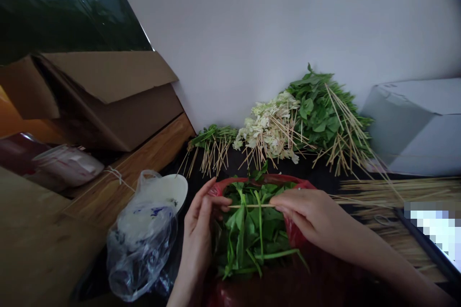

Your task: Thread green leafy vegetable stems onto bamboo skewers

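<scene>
A thin wooden skewer [252, 206] lies level between my two hands, with green stems crossing it near its middle. My right hand [309, 213] pinches the skewer's right part. At its other end, the fingertips of my left hand [202, 220] are closed on the tip. Leafy greens [248, 244] fill a red plastic bag [300, 183] just below the skewer. Behind the bag stand skewered bunches: small green ones [216, 135], pale leafy ones [270, 124] and a large green pile [320, 105].
Loose skewers [403, 192] lie at the right beside a lit screen [432, 230]. A white box [418, 124] stands behind them. At the left are a clear plastic bag [140, 244], a white bowl [175, 189], a cardboard box [118, 110] and a jar [68, 165].
</scene>
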Tool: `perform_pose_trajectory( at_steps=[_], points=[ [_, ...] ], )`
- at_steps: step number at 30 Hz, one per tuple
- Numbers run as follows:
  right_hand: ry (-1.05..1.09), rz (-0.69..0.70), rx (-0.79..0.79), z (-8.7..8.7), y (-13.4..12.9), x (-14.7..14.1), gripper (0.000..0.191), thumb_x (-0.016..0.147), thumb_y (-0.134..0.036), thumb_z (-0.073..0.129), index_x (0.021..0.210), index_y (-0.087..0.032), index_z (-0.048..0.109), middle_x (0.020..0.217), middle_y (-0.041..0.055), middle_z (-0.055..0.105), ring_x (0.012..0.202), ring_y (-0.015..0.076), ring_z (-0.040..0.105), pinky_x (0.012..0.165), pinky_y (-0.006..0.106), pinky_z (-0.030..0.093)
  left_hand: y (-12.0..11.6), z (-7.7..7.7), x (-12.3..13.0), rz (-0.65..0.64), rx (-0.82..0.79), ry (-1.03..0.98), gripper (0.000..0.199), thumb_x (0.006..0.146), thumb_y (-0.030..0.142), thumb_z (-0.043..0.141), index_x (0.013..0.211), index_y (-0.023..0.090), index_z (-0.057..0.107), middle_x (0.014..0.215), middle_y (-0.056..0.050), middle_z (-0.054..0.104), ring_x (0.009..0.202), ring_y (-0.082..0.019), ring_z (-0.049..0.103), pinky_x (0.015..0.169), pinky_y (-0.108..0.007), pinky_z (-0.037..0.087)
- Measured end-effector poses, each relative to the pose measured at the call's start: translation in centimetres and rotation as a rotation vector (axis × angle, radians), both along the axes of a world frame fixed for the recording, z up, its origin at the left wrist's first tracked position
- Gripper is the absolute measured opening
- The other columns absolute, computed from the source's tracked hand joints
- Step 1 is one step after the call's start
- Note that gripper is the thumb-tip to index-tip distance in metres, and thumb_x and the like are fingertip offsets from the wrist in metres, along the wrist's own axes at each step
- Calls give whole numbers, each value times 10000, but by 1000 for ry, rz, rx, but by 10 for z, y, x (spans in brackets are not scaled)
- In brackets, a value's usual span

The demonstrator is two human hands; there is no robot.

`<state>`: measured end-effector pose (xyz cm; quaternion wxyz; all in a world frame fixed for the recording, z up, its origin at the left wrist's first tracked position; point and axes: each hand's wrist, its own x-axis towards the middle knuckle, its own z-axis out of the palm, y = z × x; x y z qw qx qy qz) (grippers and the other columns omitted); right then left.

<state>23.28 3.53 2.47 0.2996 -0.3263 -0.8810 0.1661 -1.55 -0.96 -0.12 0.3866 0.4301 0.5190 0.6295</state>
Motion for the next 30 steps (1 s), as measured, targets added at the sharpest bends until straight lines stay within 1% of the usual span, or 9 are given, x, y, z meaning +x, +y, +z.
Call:
perform_pose_trajectory(
  at_steps=[3,6,9,13,18,21,25,27,30],
  points=[
    [8,53,1,1,1,1,319,987,-154,437,1018,-228,747,917,48,768,803,172,700,733,290,528,4,7,-5,-53,64,238,488,853,347,762,1325,270,670,1080,-63,737,884,-185,676,800,-292,532],
    [0,89,-8,1,0,0,307,984,-147,446,1015,-222,743,934,53,767,818,170,697,745,296,526,5,13,-6,-173,167,398,329,851,284,769,1180,295,765,1176,-72,732,986,-205,671,893,-312,509],
    [-1,107,-16,1,-2,-1,306,986,-145,445,970,-221,741,953,55,767,829,170,696,747,298,522,4,15,-8,-265,195,460,265,891,237,732,1131,337,785,1080,-42,777,923,-187,690,853,-292,508],
    [1,116,-32,2,-2,-1,305,988,-150,445,969,-225,741,960,52,767,845,174,697,750,301,519,1,16,-8,-293,237,473,174,906,216,714,1012,318,807,911,-11,771,841,-171,688,779,-265,503],
    [38,123,-61,3,-2,-1,297,993,-156,446,992,-225,735,945,41,762,841,167,692,747,289,516,-3,13,-4,-271,188,558,249,989,245,588,1132,321,777,851,-6,715,765,-152,648,704,-251,476],
    [80,125,-75,4,-1,2,301,993,-148,437,1025,-221,727,896,23,753,801,149,685,733,271,517,-3,15,-5,-297,162,646,291,1010,256,533,1186,306,759,863,-19,702,792,-167,649,707,-262,477],
    [142,79,-37,8,6,14,294,995,-161,434,1051,-217,717,978,29,771,864,137,712,766,244,535,-7,32,-30,-247,102,910,342,995,221,485,1210,265,747,952,-52,730,839,-192,664,745,-292,498],
    [161,22,7,10,12,23,284,997,-179,440,1058,-219,714,1003,31,778,880,137,723,782,238,542,-14,42,-55,-320,17,1072,343,953,180,505,1146,267,775,974,-52,753,841,-198,686,749,-294,513],
    [171,-63,37,11,20,37,269,993,-203,459,1062,-230,718,966,22,779,828,138,724,738,230,547,-26,52,-91,-488,-139,1192,349,919,152,530,1088,304,794,952,-23,774,853,-190,718,783,-282,539]
  ],
)
